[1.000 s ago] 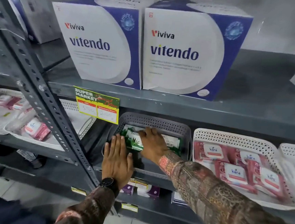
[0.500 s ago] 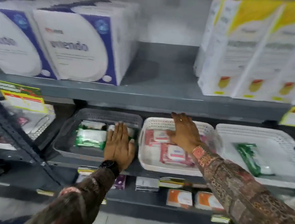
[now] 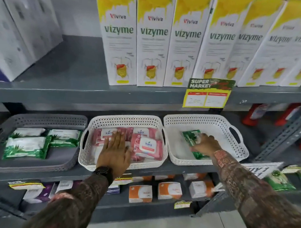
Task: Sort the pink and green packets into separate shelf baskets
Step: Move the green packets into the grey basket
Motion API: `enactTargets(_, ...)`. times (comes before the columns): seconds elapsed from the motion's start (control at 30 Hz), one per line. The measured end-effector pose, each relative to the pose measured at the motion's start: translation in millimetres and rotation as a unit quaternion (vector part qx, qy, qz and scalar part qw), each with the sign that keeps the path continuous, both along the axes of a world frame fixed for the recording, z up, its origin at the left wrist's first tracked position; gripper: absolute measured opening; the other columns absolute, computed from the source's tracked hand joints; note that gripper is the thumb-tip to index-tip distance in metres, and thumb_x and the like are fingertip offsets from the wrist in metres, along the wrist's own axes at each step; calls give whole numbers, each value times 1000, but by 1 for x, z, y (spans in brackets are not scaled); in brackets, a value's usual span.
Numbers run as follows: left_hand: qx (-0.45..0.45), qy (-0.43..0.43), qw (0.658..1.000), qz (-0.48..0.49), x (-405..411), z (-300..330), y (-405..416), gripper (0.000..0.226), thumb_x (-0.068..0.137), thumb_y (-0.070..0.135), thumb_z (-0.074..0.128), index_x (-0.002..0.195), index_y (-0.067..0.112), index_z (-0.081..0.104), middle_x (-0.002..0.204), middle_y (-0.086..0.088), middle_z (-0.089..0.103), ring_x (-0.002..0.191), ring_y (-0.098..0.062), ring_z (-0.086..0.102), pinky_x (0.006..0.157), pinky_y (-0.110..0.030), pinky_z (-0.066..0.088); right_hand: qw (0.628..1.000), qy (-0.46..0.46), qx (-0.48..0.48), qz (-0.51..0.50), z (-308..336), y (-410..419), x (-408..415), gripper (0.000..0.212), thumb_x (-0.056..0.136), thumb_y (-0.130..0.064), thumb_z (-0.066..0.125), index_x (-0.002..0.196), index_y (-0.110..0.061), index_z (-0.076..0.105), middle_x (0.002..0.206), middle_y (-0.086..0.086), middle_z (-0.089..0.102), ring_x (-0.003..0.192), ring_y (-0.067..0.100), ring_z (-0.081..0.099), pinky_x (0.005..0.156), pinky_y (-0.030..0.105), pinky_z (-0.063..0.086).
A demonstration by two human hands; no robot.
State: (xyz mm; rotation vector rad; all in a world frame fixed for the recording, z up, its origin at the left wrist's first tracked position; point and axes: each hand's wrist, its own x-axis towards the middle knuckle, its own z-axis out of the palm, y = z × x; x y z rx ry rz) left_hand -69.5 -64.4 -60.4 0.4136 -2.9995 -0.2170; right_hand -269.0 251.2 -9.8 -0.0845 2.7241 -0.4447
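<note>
Three baskets stand side by side on the middle shelf. The grey basket [image 3: 36, 118] on the left holds green packets [image 3: 25, 146]. The middle white basket [image 3: 125, 120] holds several pink packets [image 3: 147, 146]; my left hand [image 3: 114, 152] lies flat over them, fingers spread, holding nothing. In the right white basket [image 3: 218, 123] lies a single green packet [image 3: 191, 136], and my right hand [image 3: 206, 144] rests on it with fingers curled around its edge.
Tall white and yellow boxes [image 3: 152, 37] line the upper shelf above a yellow price tag [image 3: 206, 96]. Orange and purple small boxes [image 3: 141, 193] fill the lower shelf. A slotted steel upright [image 3: 290, 133] stands to the right, with green bags [image 3: 278, 179] beside it.
The view swung right along the shelf. My left hand moved from the grey basket to the pink packets; my right hand moved from the pink basket onto the green packet in the right basket.
</note>
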Motion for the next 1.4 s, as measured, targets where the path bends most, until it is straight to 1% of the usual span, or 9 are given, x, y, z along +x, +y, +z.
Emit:
enactTargets(0.27, -8, -10, 1000, 2, 3, 4, 9, 85, 93, 57, -6, 163, 8, -3, 170, -9, -12, 158, -21, -12, 129, -42, -8, 997, 71, -7, -20, -20, -3, 1, 96, 65, -46, 93, 137, -8, 43, 129, 19, 57, 118, 39, 61, 95, 44, 54)
enactTargets(0.37, 4, -14, 1000, 0, 3, 5, 9, 86, 93, 58, -6, 163, 9, -5, 170, -8, -14, 158, -20, -14, 129, -42, -9, 995, 93, 0, -41, -17, -11, 3, 83, 71, -34, 89, 135, -9, 43, 127, 19, 58, 116, 39, 62, 92, 43, 54)
enactTargets(0.5, 22, 0, 1000, -11, 7, 10, -2, 80, 93, 59, -8, 161, 18, -12, 170, -6, -16, 158, -21, -17, 128, -42, -12, 982, 175, -66, -36, 4, -36, 12, 74, 76, -37, 81, 135, -12, 45, 120, 18, 58, 110, 41, 60, 84, 46, 55)
enactTargets(0.63, 9, 28, 999, 16, 39, 9, -48, 73, 99, 57, 3, 164, 23, -4, 171, -4, -9, 160, -24, -9, 129, -47, -10, 960, 232, -147, 60, 40, -100, 26, 77, 73, -32, 84, 140, -20, 48, 121, 17, 60, 110, 39, 61, 83, 42, 54)
enactTargets(0.73, 18, 56, 995, 83, 81, 5, -103, 71, 101, 56, 12, 164, 23, 4, 171, -6, 3, 159, -25, -1, 130, -53, 0, 943, 246, -149, 170, 56, -167, 47, 75, 71, -27, 81, 140, -29, 51, 122, 15, 63, 108, 37, 62, 81, 37, 53)
enactTargets(0.83, 10, 53, 984, 167, 131, 2, -164, 78, 99, 57, 9, 164, 15, 17, 172, -10, 10, 160, -26, 1, 130, -54, 2, 922, 225, -175, 262, 60, -250, 90, 80, 69, -25, 82, 141, -40, 50, 117, 10, 65, 92, 28, 65, 73, 32, 54)
enactTargets(1.07, 25, 37, 971, 235, 191, -5, -253, 83, 96, 60, 2, 164, 12, 7, 173, -13, 0, 160, -25, -11, 130, -51, -3, 888, 221, -127, 383, 42, -407, 185, 84, 67, -14, 76, 145, -13, 45, 140, 19, 53, 129, 40, 51, 102, 43, 52)
enactTargets(1.2, 29, 56, 970, 233, 193, -15, -259, 75, 101, 52, 16, 164, 12, 12, 173, -11, 10, 161, -26, -3, 130, -53, 0, 887, 210, -36, 410, 16, -453, 209, 80, 65, -1, 67, 140, -6, 40, 131, 26, 51, 118, 45, 55, 92, 53, 56)
enactTargets(1.4, 29, 69, 974, 216, 196, -15, -260, 73, 103, 51, 19, 164, 11, 14, 173, -11, 3, 161, -27, -5, 129, -53, -1, 883, 215, -9, 417, -12, -464, 220, 78, 70, 11, 67, 142, -6, 41, 132, 24, 50, 116, 44, 59, 97, 50, 55)
